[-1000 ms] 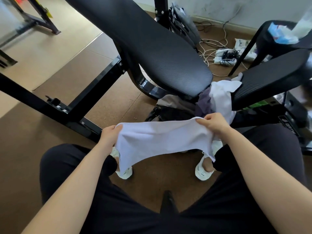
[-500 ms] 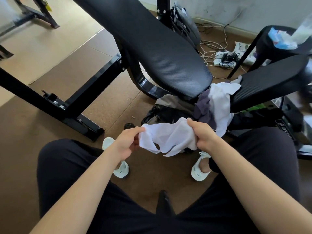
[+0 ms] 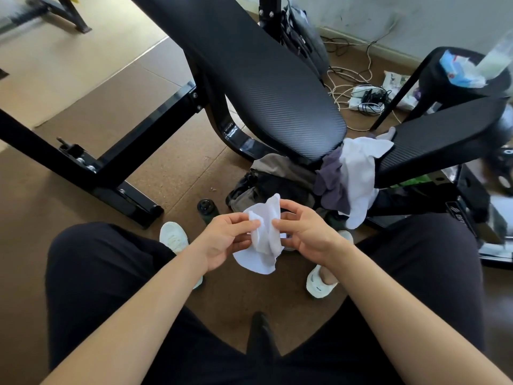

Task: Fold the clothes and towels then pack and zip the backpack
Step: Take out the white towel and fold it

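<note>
Nearest, at six o'clock, two knees in black trousers frame the floor (image 3: 194,184), with two bare forearms reaching forward between them. At the centre, the left hand (image 3: 224,240) and right hand (image 3: 308,232) meet on one small white cloth (image 3: 263,240), bunched into loose folds. The left hand's fingers (image 3: 249,224) pinch its left edge, and the right hand's fingers (image 3: 280,222) pinch its right edge, so both are closed on fabric with the cloth hanging between them above the floor. Two pale shoes flank the hands: one (image 3: 173,237) at nine o'clock of them, one (image 3: 319,284) at four o'clock. One small dark bottle (image 3: 206,208) stands on the floor at eleven o'clock of the left hand. Just beyond the hands, at twelve o'clock, lies what may be the open black backpack (image 3: 266,187), though its shape is hard to read. At two o'clock, a heap of clothes drapes between the pads: one white garment (image 3: 358,173), one purple-grey (image 3: 331,182). Farther still, two black padded bench surfaces: a long one (image 3: 249,70) at twelve o'clock, a shorter one (image 3: 438,134) at two. Tangled cables (image 3: 361,95) lie by the far wall.
</note>
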`<state>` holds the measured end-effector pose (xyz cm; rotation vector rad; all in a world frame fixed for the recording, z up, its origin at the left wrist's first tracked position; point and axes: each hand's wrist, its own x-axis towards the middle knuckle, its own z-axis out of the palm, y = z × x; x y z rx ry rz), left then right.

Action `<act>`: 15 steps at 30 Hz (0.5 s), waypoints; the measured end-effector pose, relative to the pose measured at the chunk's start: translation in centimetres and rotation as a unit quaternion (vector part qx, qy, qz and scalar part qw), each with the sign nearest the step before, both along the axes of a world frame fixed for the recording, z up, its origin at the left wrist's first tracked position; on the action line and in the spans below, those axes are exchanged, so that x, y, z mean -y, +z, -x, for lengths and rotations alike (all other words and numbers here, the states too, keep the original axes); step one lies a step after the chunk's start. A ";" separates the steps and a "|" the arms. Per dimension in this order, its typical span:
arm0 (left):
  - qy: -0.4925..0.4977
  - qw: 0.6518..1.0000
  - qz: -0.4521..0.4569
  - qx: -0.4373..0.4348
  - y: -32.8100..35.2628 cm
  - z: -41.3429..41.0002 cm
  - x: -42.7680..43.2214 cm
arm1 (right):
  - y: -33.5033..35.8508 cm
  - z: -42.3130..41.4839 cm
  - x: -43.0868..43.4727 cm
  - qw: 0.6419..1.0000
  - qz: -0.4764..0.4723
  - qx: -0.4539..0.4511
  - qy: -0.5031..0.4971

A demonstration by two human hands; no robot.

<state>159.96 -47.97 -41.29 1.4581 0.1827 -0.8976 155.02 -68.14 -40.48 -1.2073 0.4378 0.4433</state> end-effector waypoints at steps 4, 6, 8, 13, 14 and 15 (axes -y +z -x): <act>-0.001 1.000 0.012 0.011 0.2 0.3 0.5 | -0.2 -0.1 -0.7 1.000 0.013 -0.012 -0.006; -0.009 1.000 0.019 0.019 0.2 0.4 0.7 | -0.1 0.0 -1.1 1.000 0.001 -0.014 -0.015; -0.020 0.999 0.016 0.036 0.1 0.3 0.8 | -0.1 -0.1 -1.3 0.999 -0.016 -0.016 -0.035; -0.112 0.976 -0.015 0.187 -0.3 0.0 0.3 | -0.7 -0.4 -0.9 0.995 -0.062 -0.031 -0.073; -0.139 0.962 -0.040 0.233 -0.5 0.1 0.3 | -0.8 -0.4 -0.9 0.993 -0.074 -0.038 -0.082; -0.161 0.943 -0.068 0.284 -0.8 0.3 0.4 | -0.8 -0.4 -0.9 0.991 -0.088 -0.047 -0.091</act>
